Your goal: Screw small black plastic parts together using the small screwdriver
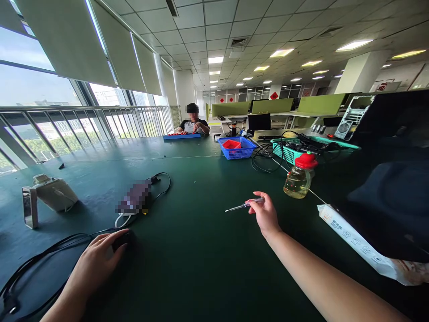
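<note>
Screwdriver pinched in R hand fingers above worktop; L hand fingers curled, gripping black plug w/ cable.

Matt green table; clear plastic, metal-tipped screwdriver.

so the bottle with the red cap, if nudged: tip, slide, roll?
The bottle looks squat and about half full of yellowish liquid, so it would probably slide before tipping. The liquid would likely slosh. Laid on its side, the rounded body could roll across the table.
</note>
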A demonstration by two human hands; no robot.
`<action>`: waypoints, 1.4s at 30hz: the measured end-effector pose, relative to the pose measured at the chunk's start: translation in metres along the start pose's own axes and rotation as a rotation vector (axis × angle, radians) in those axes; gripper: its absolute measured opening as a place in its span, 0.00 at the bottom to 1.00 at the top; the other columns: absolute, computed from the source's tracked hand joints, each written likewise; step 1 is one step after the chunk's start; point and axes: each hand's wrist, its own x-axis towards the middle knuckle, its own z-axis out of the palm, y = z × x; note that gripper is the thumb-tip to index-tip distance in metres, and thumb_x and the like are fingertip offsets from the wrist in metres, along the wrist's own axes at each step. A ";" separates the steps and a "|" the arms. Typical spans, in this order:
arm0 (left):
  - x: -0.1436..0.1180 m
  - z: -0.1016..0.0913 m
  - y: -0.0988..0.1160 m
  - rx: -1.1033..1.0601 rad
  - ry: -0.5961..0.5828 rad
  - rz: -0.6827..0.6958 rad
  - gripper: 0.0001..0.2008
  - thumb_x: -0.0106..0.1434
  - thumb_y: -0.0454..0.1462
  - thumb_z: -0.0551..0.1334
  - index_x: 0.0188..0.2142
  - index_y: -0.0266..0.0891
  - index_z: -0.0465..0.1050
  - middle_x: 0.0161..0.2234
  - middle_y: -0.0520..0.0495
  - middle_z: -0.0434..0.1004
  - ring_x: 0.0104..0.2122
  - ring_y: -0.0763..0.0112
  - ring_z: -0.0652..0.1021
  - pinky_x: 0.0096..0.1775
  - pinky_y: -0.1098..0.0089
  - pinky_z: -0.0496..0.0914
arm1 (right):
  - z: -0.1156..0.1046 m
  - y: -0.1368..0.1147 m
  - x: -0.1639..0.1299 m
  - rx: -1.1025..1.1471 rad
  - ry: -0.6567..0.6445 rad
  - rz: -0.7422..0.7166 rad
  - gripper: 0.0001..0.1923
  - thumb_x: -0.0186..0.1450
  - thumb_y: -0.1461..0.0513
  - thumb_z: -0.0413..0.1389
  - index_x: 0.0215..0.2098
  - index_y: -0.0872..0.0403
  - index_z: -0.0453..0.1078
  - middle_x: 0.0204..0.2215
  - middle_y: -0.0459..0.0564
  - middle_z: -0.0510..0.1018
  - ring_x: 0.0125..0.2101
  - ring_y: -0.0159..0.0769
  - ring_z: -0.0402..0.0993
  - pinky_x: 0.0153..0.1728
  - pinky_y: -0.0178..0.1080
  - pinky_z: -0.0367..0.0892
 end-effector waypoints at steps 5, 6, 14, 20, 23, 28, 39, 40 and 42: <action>0.000 0.002 -0.005 0.054 -0.012 -0.046 0.25 0.59 0.51 0.57 0.54 0.47 0.74 0.47 0.46 0.79 0.46 0.54 0.79 0.49 0.58 0.74 | 0.001 -0.001 0.000 -0.004 0.002 -0.010 0.19 0.52 0.58 0.59 0.42 0.52 0.66 0.26 0.43 0.79 0.19 0.29 0.69 0.26 0.37 0.67; 0.000 0.002 -0.005 0.061 -0.019 -0.058 0.25 0.60 0.51 0.57 0.54 0.47 0.74 0.46 0.46 0.79 0.46 0.54 0.79 0.48 0.59 0.74 | 0.001 -0.001 -0.001 -0.001 -0.001 -0.008 0.19 0.52 0.58 0.59 0.42 0.52 0.66 0.26 0.43 0.79 0.19 0.29 0.68 0.26 0.36 0.67; -0.001 0.000 -0.002 0.027 0.000 -0.065 0.26 0.59 0.52 0.55 0.53 0.48 0.74 0.46 0.47 0.80 0.44 0.54 0.80 0.47 0.58 0.75 | 0.001 -0.001 -0.001 -0.011 0.001 -0.016 0.20 0.52 0.57 0.59 0.42 0.52 0.65 0.26 0.43 0.79 0.19 0.30 0.69 0.26 0.37 0.68; 0.000 0.001 -0.005 0.034 -0.012 -0.046 0.24 0.58 0.48 0.57 0.51 0.44 0.76 0.45 0.42 0.81 0.43 0.54 0.80 0.46 0.59 0.75 | 0.000 0.000 0.000 0.000 -0.011 -0.017 0.19 0.52 0.58 0.59 0.41 0.53 0.65 0.25 0.43 0.79 0.18 0.30 0.68 0.25 0.37 0.68; 0.001 0.001 -0.005 0.048 -0.021 -0.024 0.25 0.58 0.49 0.57 0.51 0.43 0.76 0.44 0.41 0.81 0.43 0.53 0.80 0.48 0.59 0.75 | 0.000 0.000 0.000 -0.010 -0.010 -0.025 0.19 0.52 0.58 0.59 0.42 0.53 0.65 0.25 0.43 0.79 0.18 0.30 0.69 0.25 0.37 0.68; 0.003 0.004 -0.007 0.081 -0.004 0.034 0.24 0.59 0.48 0.55 0.51 0.42 0.77 0.45 0.43 0.81 0.46 0.53 0.79 0.50 0.58 0.74 | 0.000 0.001 0.000 0.000 -0.017 -0.023 0.19 0.52 0.58 0.59 0.42 0.53 0.65 0.26 0.44 0.79 0.18 0.30 0.69 0.25 0.37 0.68; 0.006 0.003 -0.001 0.150 -0.004 0.108 0.24 0.61 0.47 0.53 0.51 0.42 0.77 0.47 0.42 0.81 0.47 0.54 0.79 0.51 0.57 0.73 | 0.000 0.001 0.000 -0.017 -0.030 -0.021 0.19 0.53 0.57 0.59 0.42 0.53 0.65 0.26 0.44 0.79 0.19 0.30 0.69 0.26 0.37 0.68; 0.006 0.004 -0.002 0.150 0.005 0.118 0.24 0.61 0.46 0.53 0.51 0.42 0.77 0.47 0.43 0.81 0.47 0.54 0.79 0.51 0.58 0.73 | 0.000 0.001 0.000 -0.016 -0.030 -0.021 0.19 0.53 0.58 0.59 0.42 0.52 0.65 0.26 0.44 0.79 0.19 0.30 0.69 0.26 0.37 0.68; 0.006 0.007 -0.005 0.152 0.019 0.135 0.23 0.61 0.45 0.54 0.52 0.43 0.77 0.47 0.43 0.81 0.47 0.55 0.79 0.51 0.58 0.73 | 0.000 0.002 0.000 -0.012 -0.033 -0.024 0.19 0.53 0.58 0.59 0.42 0.52 0.65 0.26 0.44 0.79 0.19 0.30 0.69 0.26 0.37 0.68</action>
